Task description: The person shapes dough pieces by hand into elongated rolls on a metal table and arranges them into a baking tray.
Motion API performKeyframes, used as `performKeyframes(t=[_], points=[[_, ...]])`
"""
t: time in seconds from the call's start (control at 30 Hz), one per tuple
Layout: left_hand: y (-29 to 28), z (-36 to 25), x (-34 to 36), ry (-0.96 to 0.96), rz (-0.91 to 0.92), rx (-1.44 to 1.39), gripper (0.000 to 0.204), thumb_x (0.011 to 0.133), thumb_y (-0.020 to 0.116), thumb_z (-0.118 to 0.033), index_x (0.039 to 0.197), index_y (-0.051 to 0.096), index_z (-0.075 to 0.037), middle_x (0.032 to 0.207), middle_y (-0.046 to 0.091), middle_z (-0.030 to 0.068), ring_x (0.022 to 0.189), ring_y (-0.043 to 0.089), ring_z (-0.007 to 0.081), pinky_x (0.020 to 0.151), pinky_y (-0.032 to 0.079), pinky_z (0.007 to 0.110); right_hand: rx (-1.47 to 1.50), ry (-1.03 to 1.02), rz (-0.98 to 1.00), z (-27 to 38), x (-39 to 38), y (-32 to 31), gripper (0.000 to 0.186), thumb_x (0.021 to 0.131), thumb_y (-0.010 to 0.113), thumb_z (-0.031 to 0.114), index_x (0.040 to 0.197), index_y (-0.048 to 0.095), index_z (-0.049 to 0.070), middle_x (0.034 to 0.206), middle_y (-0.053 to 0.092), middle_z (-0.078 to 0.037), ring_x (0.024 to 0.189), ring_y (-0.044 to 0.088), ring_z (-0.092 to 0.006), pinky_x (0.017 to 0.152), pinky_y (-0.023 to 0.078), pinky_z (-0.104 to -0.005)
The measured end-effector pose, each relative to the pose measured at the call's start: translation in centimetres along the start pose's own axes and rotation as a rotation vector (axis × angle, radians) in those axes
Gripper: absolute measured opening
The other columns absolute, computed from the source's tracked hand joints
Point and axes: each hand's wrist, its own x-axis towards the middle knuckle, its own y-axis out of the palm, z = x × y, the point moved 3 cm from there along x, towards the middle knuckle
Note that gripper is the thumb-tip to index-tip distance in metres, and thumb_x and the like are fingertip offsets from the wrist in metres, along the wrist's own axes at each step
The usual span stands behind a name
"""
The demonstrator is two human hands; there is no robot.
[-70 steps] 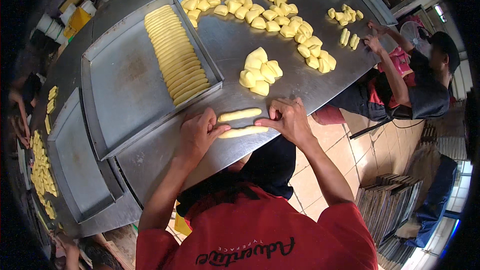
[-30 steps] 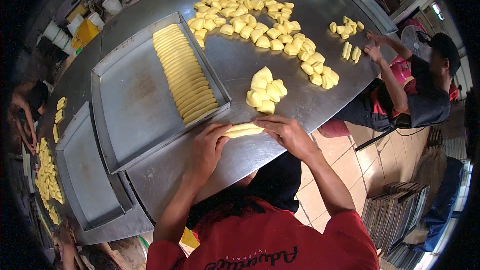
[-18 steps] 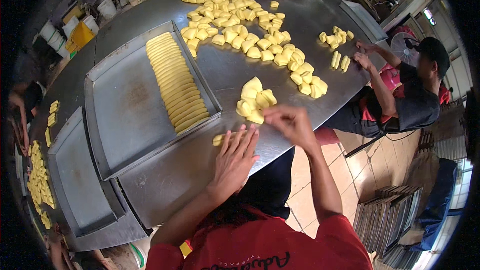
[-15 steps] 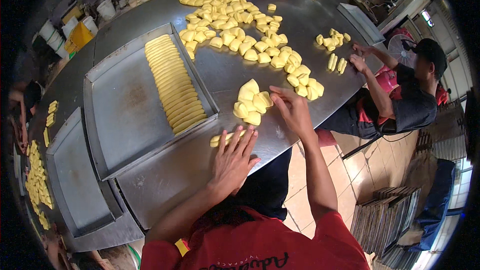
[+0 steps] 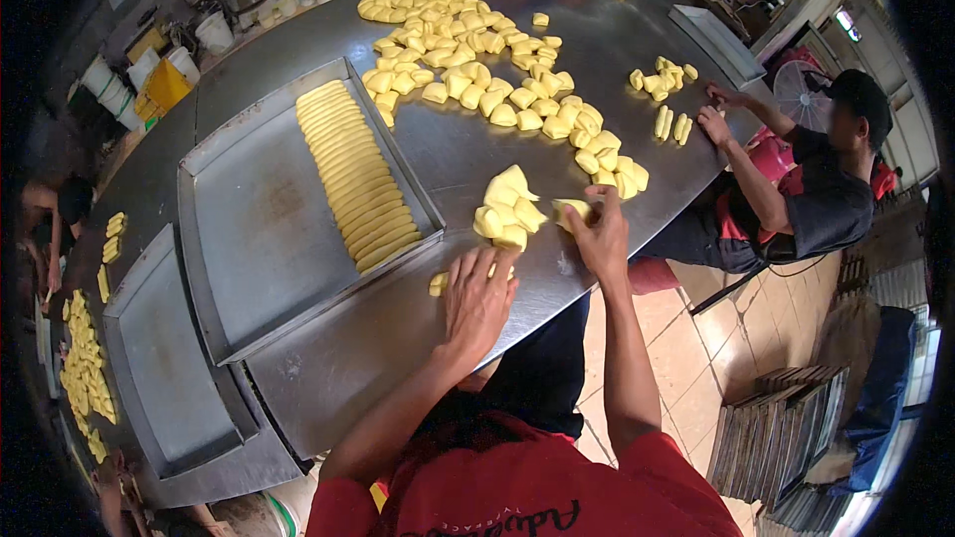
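1. The left hand point(image 5: 477, 304), its grip loose and flat, covers a dough roll point(image 5: 438, 284) on the tabletop point(image 5: 448, 154); pressing hard could squash it.
2. The right hand point(image 5: 603, 242) has its grip pinched on a dough piece point(image 5: 570, 212) beside the pile point(image 5: 509, 207); squeezing could dent it.
3. In the tray point(image 5: 259, 239), rolls point(image 5: 356, 179) lie close; a bump could bend them.

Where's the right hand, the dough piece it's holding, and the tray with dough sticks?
Right hand point(image 5: 605, 240): head view, its middle.
Dough piece point(image 5: 566, 209): head view, its visible part.
Metal tray point(image 5: 254, 239): head view, bare floor.
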Motion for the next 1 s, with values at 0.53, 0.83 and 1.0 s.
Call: performKeyframes(t=[0.53, 0.83, 1.0], points=[[-3.4, 1.0, -4.7, -0.651, 0.120, -1.023, 0.054, 0.108, 0.067, -0.005, 0.157, 0.049, 0.006, 0.142, 0.067, 0.0176, 0.124, 0.066, 0.0159, 0.100, 0.055, 0.029, 0.780, 0.174, 0.422, 9.8, -10.5, 0.2, 0.042, 0.097, 0.075, -0.010, 0.138, 0.068, -0.004, 0.137, 0.063, -0.008, 0.120, 0.068, -0.0158, 0.108, 0.057, -0.0309], [-6.0, 0.3, -4.0, -0.344, 0.048, -1.240, 0.044, 0.106, 0.069, -0.005, 0.148, 0.057, 0.005, 0.122, 0.076, 0.0121, 0.107, 0.072, 0.0118, 0.090, 0.058, 0.027, 0.600, 0.160, 0.570, 11.2, -10.6, -0.5, 0.027, 0.091, 0.085, -0.002, 0.118, 0.080, -0.001, 0.115, 0.074, -0.006, 0.102, 0.072, -0.0121, 0.089, 0.060, -0.0265], [-5.0, 1.7, -5.9, -0.537, 0.094, -1.161, 0.041, 0.107, 0.067, -0.005, 0.147, 0.061, 0.004, 0.126, 0.076, 0.0136, 0.112, 0.072, 0.0124, 0.091, 0.058, 0.028, 0.510, 0.175, 0.471, 10.4, -10.5, -0.6, 0.027, 0.088, 0.089, 0.001, 0.114, 0.083, 0.002, 0.108, 0.073, -0.004, 0.093, 0.068, -0.0090, 0.081, 0.057, -0.0251]])
